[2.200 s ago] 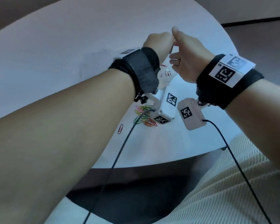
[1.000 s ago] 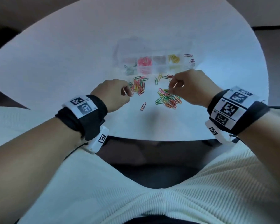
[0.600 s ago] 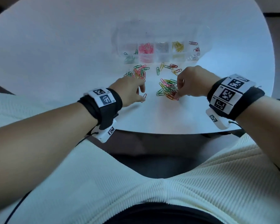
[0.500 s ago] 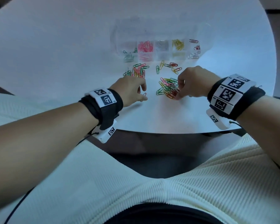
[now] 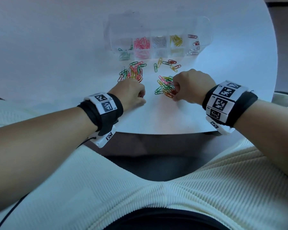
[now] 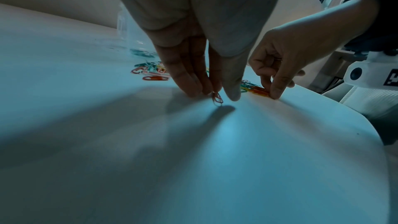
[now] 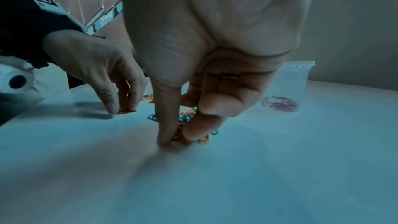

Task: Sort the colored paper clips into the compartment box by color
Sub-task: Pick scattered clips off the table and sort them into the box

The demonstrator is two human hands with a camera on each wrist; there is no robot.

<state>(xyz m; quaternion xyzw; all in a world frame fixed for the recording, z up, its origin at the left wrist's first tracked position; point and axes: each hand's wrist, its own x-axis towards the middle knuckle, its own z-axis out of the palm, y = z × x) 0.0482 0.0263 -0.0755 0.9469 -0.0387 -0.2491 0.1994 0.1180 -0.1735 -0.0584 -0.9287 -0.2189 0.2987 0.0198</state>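
Observation:
A clear compartment box (image 5: 204, 30) stands at the far middle of the white table, holding green, pink, grey, yellow and dark red clips in separate cells. Two heaps of mixed paper clips lie in front of it: a left heap (image 5: 133, 72) and a right heap (image 5: 165, 87). My left hand (image 5: 142, 97) pinches a single red clip (image 6: 217, 98) against the table, near the left heap. My right hand (image 5: 175, 95) pinches a red clip (image 7: 177, 134) at the near end of the right heap, thumb and forefinger closed on it.
Several loose clips (image 5: 169, 64) lie between the heaps and the box. The round table's near edge (image 5: 156, 132) runs just behind my wrists, with my lap below it. The box's raised lid (image 7: 299, 67) stands behind the cells.
Both hands came down from the box to the heaps. The left hand drew back to the lone red clip and closed on it; the right hand's fingers closed at the heap's near end.

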